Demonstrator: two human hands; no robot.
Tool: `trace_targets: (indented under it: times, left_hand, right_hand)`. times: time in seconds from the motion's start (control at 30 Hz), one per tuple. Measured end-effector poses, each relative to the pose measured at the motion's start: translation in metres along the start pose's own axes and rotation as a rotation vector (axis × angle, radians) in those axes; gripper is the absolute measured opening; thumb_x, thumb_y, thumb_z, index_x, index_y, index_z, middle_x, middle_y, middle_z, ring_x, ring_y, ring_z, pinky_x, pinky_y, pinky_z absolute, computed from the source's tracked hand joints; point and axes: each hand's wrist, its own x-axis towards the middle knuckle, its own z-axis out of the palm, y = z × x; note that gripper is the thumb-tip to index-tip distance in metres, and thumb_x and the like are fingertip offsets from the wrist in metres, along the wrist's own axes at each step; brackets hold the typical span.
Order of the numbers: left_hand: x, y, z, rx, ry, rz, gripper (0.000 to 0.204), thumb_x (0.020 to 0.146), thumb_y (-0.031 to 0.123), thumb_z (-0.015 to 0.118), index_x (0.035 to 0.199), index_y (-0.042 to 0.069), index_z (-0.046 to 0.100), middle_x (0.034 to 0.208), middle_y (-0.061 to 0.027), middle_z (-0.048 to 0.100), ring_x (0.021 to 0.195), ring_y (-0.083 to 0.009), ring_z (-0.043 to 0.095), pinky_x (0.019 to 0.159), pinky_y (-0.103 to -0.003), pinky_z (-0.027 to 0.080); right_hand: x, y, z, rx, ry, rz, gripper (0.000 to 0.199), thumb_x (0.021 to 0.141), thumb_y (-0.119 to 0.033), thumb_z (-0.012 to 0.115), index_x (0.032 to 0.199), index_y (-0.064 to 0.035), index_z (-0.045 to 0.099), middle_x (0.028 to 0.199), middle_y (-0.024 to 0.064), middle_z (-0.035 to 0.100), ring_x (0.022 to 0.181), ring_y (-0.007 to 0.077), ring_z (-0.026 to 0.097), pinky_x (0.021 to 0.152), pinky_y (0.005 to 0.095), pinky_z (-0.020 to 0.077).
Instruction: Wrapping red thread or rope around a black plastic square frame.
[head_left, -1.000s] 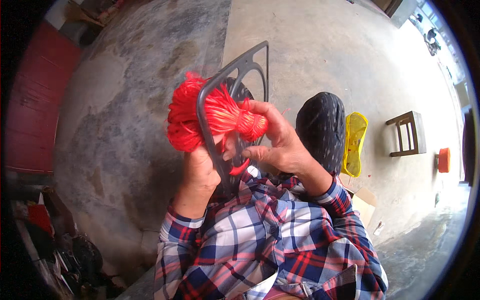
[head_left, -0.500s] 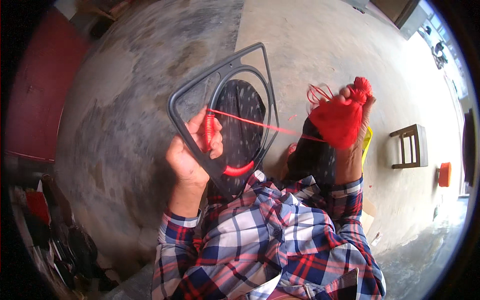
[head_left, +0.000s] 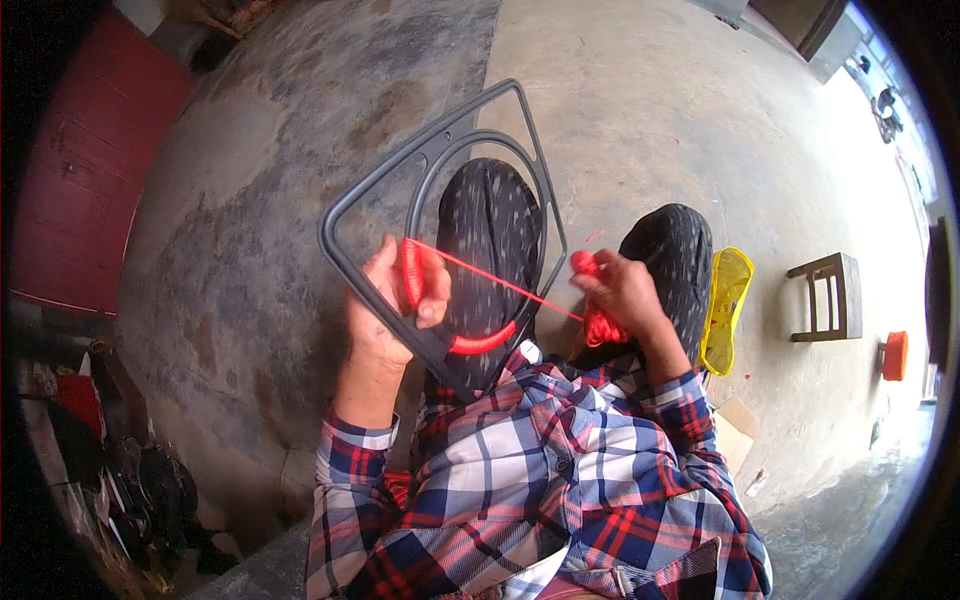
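Right hand drawn back in, cord between hands

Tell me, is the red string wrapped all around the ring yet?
Not nearly. Red cord covers only a short lower-left stretch of the dark metal frame's inner ring. The left hand grips the frame there, while the right hand pulls the red cord bundle taut. The rest of the ring is bare.
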Motion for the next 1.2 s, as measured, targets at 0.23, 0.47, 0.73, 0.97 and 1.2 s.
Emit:
trace_targets:
  times: [0.23,0.47,0.73,0.97,1.2]
  left_hand:
    - [0.002,-0.009,0.047,0.227,0.002,0.103,0.042,0.093,0.019,0.056,0.128,-0.005,0.05,0.121,-0.0207,0.057,0.062,-0.015,0.055,0.052,-0.028,0.047]
    - [0.001,-0.039,0.066,0.102,-0.148,0.049,0.034,0.091,0.016,0.061,0.121,0.001,0.055,0.102,-0.0189,0.06,0.067,-0.0194,0.059,0.047,-0.026,0.043]
    - [0.006,-0.034,0.086,-0.045,-0.211,-0.238,0.074,0.091,0.061,0.032,0.114,-0.006,0.054,0.088,-0.0253,0.06,0.053,-0.0262,0.056,0.045,-0.031,0.045]
    - [0.011,-0.041,0.054,-0.147,0.032,-0.022,0.041,0.088,0.035,0.055,0.116,0.005,0.057,0.111,-0.0136,0.062,0.077,-0.0246,0.06,0.046,-0.032,0.044]
    - [0.013,-0.043,0.056,0.017,-0.055,0.076,0.031,0.085,0.016,0.061,0.113,0.004,0.058,0.098,-0.0125,0.064,0.082,-0.0204,0.064,0.054,-0.024,0.043]
  right_hand:
    - [0.002,-0.043,0.008,-0.066,-0.16,-0.13,0.057,0.082,-0.054,0.062,0.104,-0.002,0.058,0.079,0.0232,0.065,0.079,0.0405,0.065,0.068,0.0462,0.0503]
    - [0.031,-0.114,-0.027,0.777,-0.143,-0.367,0.04,0.079,-0.023,0.075,0.11,-0.0019,0.061,0.102,0.0115,0.065,0.093,0.0275,0.063,0.085,0.0342,0.0474]
    - [0.022,-0.12,-0.042,1.491,-0.474,-0.531,0.052,0.069,0.0,0.065,0.12,0.0017,0.057,0.112,0.0153,0.063,0.106,0.0277,0.058,0.101,0.0382,0.0392]
    - [0.01,-0.092,-0.024,1.375,-0.407,-0.251,0.053,0.078,0.007,0.065,0.127,-0.004,0.049,0.11,0.0037,0.061,0.103,0.0133,0.058,0.087,0.0283,0.0474]
    - [-0.014,-0.133,-0.025,1.294,-0.114,-0.241,0.056,0.07,0.004,0.076,0.119,-0.0033,0.05,0.109,0.0033,0.059,0.099,0.0105,0.057,0.086,0.0248,0.0461]
